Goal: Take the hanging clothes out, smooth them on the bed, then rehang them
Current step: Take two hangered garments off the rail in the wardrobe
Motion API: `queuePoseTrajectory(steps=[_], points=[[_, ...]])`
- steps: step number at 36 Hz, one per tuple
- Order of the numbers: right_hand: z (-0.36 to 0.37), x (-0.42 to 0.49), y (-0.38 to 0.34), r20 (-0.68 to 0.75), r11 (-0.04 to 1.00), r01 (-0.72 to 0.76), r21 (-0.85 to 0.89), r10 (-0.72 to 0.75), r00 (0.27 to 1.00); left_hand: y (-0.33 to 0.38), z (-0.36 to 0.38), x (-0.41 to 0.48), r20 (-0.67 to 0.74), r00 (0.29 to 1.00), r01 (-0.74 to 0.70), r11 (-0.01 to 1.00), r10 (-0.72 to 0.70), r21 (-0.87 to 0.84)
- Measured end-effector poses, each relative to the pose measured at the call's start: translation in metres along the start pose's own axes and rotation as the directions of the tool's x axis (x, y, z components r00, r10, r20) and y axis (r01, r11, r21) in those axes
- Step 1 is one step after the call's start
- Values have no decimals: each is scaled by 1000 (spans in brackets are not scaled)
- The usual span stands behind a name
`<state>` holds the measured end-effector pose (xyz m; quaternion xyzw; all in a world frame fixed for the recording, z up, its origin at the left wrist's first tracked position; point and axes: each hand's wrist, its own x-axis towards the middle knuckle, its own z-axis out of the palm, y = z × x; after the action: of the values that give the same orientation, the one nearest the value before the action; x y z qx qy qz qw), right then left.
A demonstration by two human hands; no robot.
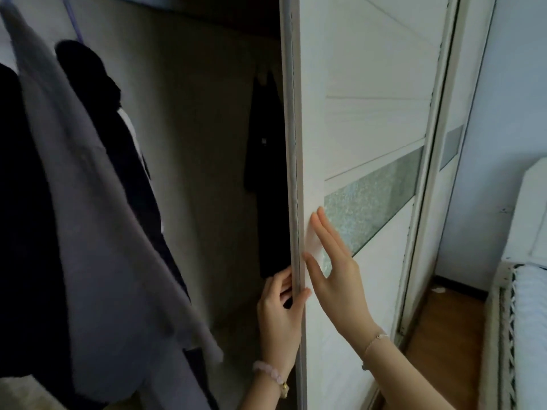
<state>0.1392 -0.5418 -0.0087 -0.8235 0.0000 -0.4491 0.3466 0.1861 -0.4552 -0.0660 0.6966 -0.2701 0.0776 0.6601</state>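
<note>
A white sliding wardrobe door [370, 119] stands half open. My left hand [281, 315] grips the door's grey edge [293, 173], fingers wrapped around it. My right hand [334, 270] lies flat and spread on the door's front, beside that edge. Inside the wardrobe hang a grey coat [85, 226], a black garment [17, 232] at the far left, a dark fluffy garment [118, 137] behind the coat, and a black garment [266, 161] at the back near the door edge.
A bed with a white padded frame [500, 321] and a light blue mattress [532, 315] stands at the right. A narrow strip of wooden floor [444, 329] runs between wardrobe and bed. A pale wall [503, 128] rises behind.
</note>
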Motion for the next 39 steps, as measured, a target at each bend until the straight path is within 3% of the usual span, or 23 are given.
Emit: queuePoseTrajectory(steps=[9,20,27,36,39], points=[[-22,35,61,5,997,-68,33,68,998,-15,56,50,119,992,-23,998,30,-58],[-32,77,130,-142,988,-152,-13,148,979,-34,114,112,328,944,31,999,-22,-21],[-39,97,157,-188,979,-205,-13,199,962,-41,151,133,297,955,11,999,4,-50],[-39,97,166,-228,990,-117,-73,98,969,-45,149,150,414,904,97,994,-105,41],[-35,100,152,-311,966,13,-260,-96,945,-40,148,151,416,896,139,988,-154,67]])
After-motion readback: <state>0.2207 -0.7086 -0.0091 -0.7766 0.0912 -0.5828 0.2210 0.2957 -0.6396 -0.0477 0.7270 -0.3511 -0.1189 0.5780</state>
